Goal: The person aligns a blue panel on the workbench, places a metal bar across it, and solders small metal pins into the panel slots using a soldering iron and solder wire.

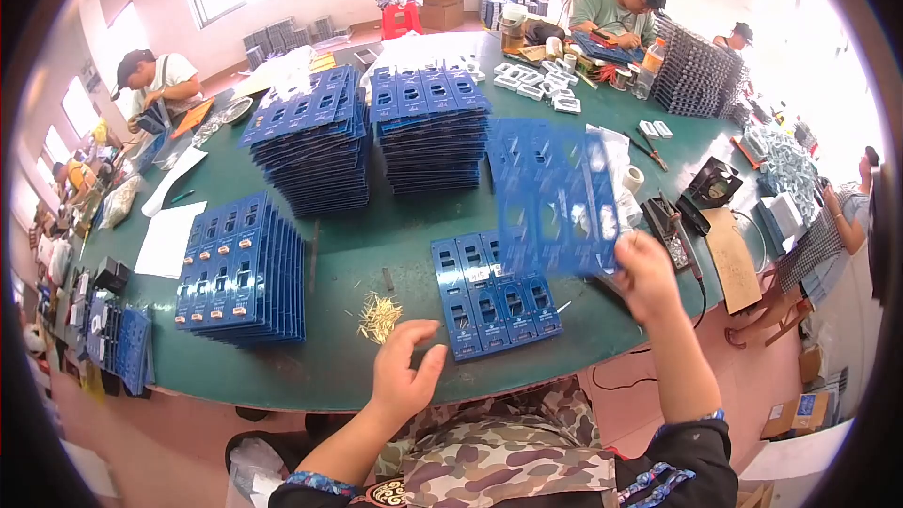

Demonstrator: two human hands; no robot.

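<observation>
Near the bench's (226,372) front edge, I see the left hand (406,372) empty, fingers parted, by gold pins (379,318). The right hand (646,273) pinches a raised blue panel (555,198) near one corner; that lopsided grip could slip.

The flat blue rectangular circuit panel (499,313) on the smooth, faintly glossy green table (343,249) looks like shiny coated plastic; the thin gold-coloured pins (380,319) look metallic, the camouflage-patterned garment (508,466) matt cloth, the white rectangular sheet (169,243) smooth paper.
</observation>
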